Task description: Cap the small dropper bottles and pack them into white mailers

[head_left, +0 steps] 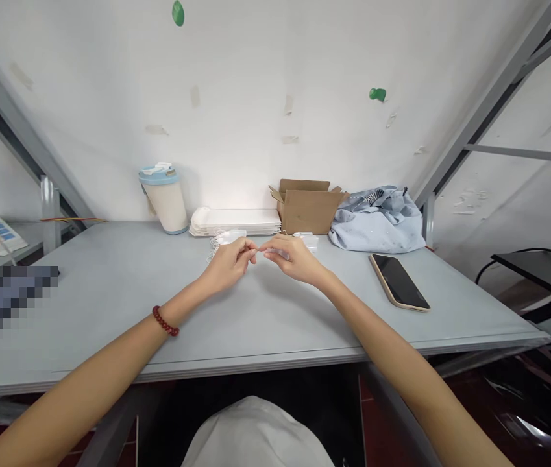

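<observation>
At the frame's centre, the left hand and right hand meet at the fingertips, both pinched; anything between is too small to tell. White stringed pieces lie just behind the left hand, a cardboard box behind the right.

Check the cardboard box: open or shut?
Open. The cardboard box has its top flaps raised or splayed outward. Full or empty: cannot tell, the inside is hidden from this view.
</observation>
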### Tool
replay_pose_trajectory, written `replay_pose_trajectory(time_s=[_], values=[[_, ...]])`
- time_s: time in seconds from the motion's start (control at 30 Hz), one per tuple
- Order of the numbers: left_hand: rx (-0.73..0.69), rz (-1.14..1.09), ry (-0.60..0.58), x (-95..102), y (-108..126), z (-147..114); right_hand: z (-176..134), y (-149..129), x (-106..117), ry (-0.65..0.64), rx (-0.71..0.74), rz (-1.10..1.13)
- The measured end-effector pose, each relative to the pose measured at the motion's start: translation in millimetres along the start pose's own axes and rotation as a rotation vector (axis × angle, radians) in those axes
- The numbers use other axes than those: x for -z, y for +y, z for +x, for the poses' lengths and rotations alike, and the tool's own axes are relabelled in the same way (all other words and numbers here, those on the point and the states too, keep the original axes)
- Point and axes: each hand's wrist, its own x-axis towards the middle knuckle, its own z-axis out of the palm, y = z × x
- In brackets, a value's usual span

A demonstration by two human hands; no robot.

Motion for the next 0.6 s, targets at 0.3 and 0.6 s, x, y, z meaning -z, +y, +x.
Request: replay_pose_trajectory(time_s=[0.3,0.6], values=[[-0.096,0.2,-0.012,-3.6,-1.6,-3.4,-2.9,2.2,-8.1,-0.05,-0.042,0.02],[-0.031,0.134,-0.021,7.5,-8.3,5.9,1.0,9.2,-5.2,-0.004,-0.078,0.024]])
